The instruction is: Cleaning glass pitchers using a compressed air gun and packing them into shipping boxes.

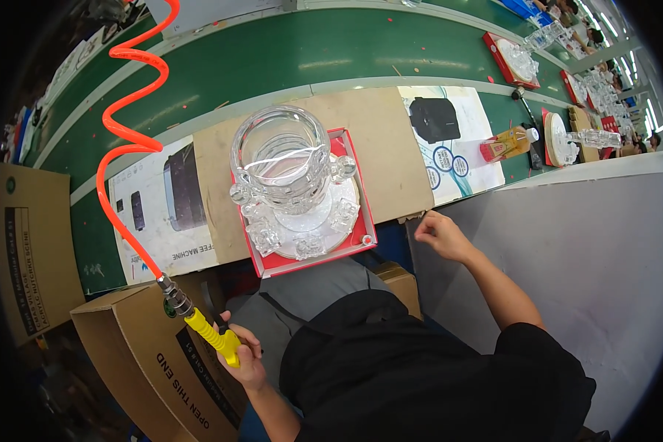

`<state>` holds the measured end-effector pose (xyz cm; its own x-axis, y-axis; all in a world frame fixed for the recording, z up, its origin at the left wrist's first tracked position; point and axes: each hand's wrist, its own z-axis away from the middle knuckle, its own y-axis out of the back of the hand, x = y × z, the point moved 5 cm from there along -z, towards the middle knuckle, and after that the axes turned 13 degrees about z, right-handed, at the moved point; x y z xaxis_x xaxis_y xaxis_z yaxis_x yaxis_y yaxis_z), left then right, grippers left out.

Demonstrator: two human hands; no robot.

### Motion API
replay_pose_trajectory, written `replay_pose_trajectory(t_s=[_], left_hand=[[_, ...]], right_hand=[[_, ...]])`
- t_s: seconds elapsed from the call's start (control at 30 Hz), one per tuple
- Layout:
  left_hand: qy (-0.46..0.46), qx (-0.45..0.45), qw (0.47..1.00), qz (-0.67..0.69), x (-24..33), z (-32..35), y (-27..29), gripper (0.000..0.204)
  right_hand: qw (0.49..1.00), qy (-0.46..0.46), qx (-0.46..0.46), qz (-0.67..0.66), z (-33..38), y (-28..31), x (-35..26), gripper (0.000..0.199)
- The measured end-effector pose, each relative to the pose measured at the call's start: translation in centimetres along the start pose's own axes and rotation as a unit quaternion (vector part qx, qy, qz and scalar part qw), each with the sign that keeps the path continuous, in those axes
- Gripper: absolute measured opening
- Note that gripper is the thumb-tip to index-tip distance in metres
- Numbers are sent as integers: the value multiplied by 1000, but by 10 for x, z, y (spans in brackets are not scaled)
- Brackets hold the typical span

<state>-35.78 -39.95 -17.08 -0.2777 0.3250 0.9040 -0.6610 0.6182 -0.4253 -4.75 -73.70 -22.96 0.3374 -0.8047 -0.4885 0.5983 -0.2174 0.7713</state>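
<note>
My left hand [244, 361] is wrapped round a yellow air blow gun [215, 337], low at the left beside the table's front edge. An orange coiled hose [132, 144] runs up from its metal coupling. Beside the cardboard's front edge, my right hand [443, 236] has its fingers curled together; anything between them is hidden. On the table ahead, a clear ring-topped acrylic piece [287, 158] stands on a round white base [306, 228] with small clear figures round it. All of it sits in a shallow red box [368, 199]. Neither hand touches it.
Flattened printed cardboard [381, 147] covers part of the green table [346, 55]. An orange drink bottle [508, 144] lies at the right, near another clear piece on a white base [563, 140]. Brown cartons [125, 353] stand at the lower left. A grey panel [567, 243] rises at the right.
</note>
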Motion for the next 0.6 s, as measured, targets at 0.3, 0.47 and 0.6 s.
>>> replay_pose_trajectory(t_s=[0.3,0.47,0.6], left_hand=[[-24,-23,999,-7,0,-5,-6,61],[-7,-4,1000,11,-4,-1,-1,71],[-8,-8,1000,19,-5,0,1,72]], right_hand=[[887,-197,-307,282,54,-30,73,19],[988,17,42,149,24,-15,-33,30],[992,31,14,124,-7,-13,-92,37]])
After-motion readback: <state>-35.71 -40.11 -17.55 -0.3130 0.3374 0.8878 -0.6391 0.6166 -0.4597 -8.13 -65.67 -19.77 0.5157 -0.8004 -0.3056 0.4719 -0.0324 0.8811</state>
